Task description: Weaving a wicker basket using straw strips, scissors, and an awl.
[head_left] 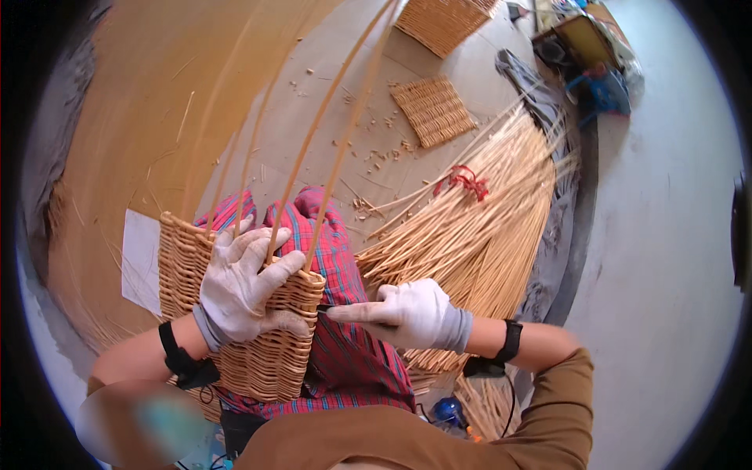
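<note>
A woven wicker piece [270,366], boxy like a basket, rests across my lap. Tall, bare wicker rods [312,137] rise from its upper edge. My left hand [244,286], in a white glove, is closed over that edge with its fingers among the rods. At the piece's right edge is my right hand [407,315], also gloved, its index finger stretched along a small dark tool [323,308]. Only the tool's black tip shows clearly; the fingers cover most of it. A red checked cloth [345,345] covers my legs under the wicker.
A large bundle of loose rods [478,235] with a red tie [468,184] lies to the right. Ahead are a flat woven square [433,111] and a wicker box [442,25], with scattered offcuts between. A white sheet [141,262] lies at the left.
</note>
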### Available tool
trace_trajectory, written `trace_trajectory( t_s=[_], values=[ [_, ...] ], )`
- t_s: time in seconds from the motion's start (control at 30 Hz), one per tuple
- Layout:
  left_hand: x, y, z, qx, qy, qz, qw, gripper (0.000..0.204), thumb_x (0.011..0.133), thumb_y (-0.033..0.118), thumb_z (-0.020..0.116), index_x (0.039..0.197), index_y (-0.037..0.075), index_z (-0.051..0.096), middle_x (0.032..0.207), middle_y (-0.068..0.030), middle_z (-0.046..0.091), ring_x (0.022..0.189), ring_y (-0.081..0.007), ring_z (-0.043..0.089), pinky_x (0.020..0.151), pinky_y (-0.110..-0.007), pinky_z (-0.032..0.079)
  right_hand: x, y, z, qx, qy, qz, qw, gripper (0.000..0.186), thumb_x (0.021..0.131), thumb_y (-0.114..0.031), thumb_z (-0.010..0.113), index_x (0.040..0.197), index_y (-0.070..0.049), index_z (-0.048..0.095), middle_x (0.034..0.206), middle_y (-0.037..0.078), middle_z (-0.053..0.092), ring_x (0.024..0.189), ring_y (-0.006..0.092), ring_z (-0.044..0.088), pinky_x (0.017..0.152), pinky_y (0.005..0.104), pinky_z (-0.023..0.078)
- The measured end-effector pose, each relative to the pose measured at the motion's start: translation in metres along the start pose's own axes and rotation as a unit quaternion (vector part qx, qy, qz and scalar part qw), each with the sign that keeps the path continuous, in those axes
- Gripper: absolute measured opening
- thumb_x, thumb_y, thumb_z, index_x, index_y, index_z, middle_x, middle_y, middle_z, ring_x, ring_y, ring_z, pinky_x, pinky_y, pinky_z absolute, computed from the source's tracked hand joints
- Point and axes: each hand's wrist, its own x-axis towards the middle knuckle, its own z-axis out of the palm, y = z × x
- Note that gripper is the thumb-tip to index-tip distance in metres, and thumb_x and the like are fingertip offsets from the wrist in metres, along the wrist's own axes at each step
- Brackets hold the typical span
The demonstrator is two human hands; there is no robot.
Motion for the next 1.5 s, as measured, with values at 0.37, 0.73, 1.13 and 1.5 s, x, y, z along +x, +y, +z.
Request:
trace_trajectory(
  t_s=[0.37,0.73,1.13,1.5],
  values=[
    [0.001,0.01,0.006,0.037,0.041,0.001,0.998,0.101,0.054,0.076,0.086,0.132,0.014,0.069,0.143,-0.017,0.061,0.136,-0.0414,0.054,0.117,-0.062,0.037,-0.004,0.05,0.049,0.611,-0.207,0.013,0.764,0.09,0.093,-0.003,0.068,0.17,-0.03,0.031,0.073,-0.001,0.062,0.059,0.0113,0.057,0.054,0.0297,0.05],
    [-0.034,-0.002,0.007,0.025,0.058,-0.039,0.997,0.108,0.08,0.087,0.063,0.154,0.009,0.05,0.156,-0.0206,0.055,0.147,-0.045,0.046,0.125,-0.064,0.026,-0.015,0.05,0.083,0.84,0.009,0.132,0.526,0.073,0.11,-0.047,0.06,0.169,-0.019,0.029,0.097,0.001,0.071,0.065,0.0042,0.059,0.052,0.02,0.044],
    [-0.039,0.001,0.008,0.112,0.012,-0.053,0.992,0.112,0.085,0.09,0.054,0.162,0.01,0.043,0.167,-0.0216,0.042,0.156,-0.0445,0.033,0.128,-0.061,0.019,-0.075,0.292,0.249,0.328,0.344,0.536,0.698,0.038,0.101,-0.029,0.061,0.121,0.001,0.074,0.096,0.013,0.078,0.082,0.0195,0.074,0.073,0.0343,0.06],
    [-0.036,0.007,0.015,0.115,0.013,-0.064,0.991,0.113,0.086,0.091,0.052,0.16,0.007,0.045,0.164,-0.0223,0.045,0.155,-0.0456,0.035,0.128,-0.061,0.021,-0.031,0.347,0.226,0.211,0.34,0.684,0.61,0.045,0.09,-0.037,0.068,0.12,-0.003,0.077,0.12,0.028,0.074,0.115,0.0443,0.071,0.096,0.0489,0.058]
  ],
)
